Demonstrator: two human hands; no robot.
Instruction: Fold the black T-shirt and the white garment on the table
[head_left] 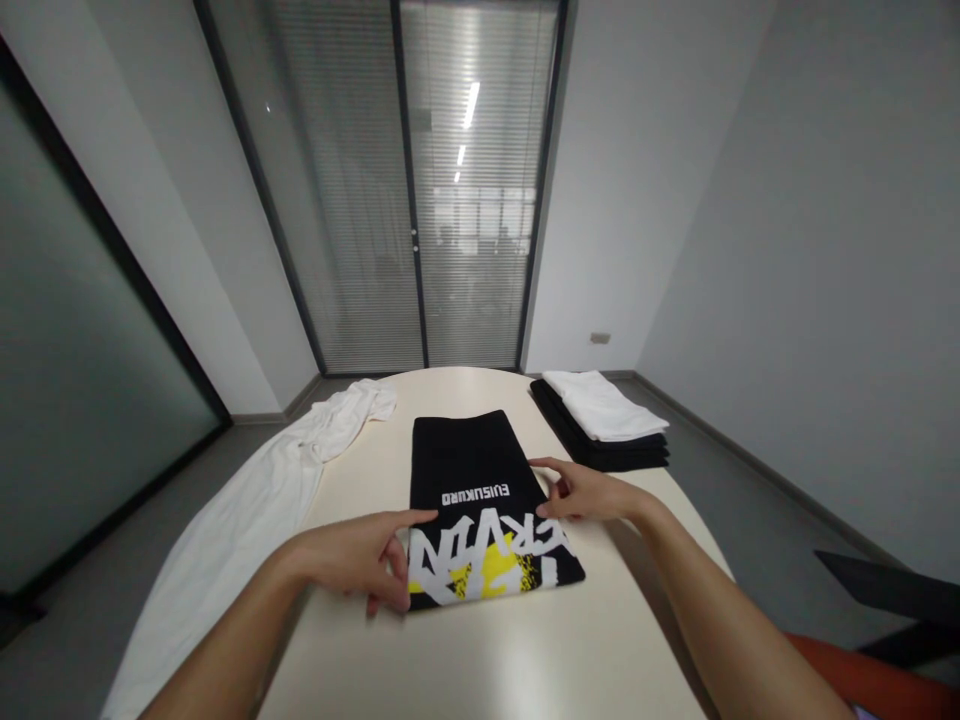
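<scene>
A folded black T-shirt (465,455) lies flat on the table, with white lettering and a yellow and white print on its near half. My left hand (364,560) is at its left edge; the index finger stretches onto the cloth and the other fingers are bent by the near left corner. At the right edge, my right hand (581,490) touches the T-shirt with index finger and thumb apart. Neither hand visibly grips the fabric. The undersides of both hands are hidden.
A loose white garment (247,500) spreads along the left side of the pale table (495,660). To the far right is a stack of folded black clothes (626,456) with a folded white one (600,405) on top. An orange item (862,675) shows at the lower right.
</scene>
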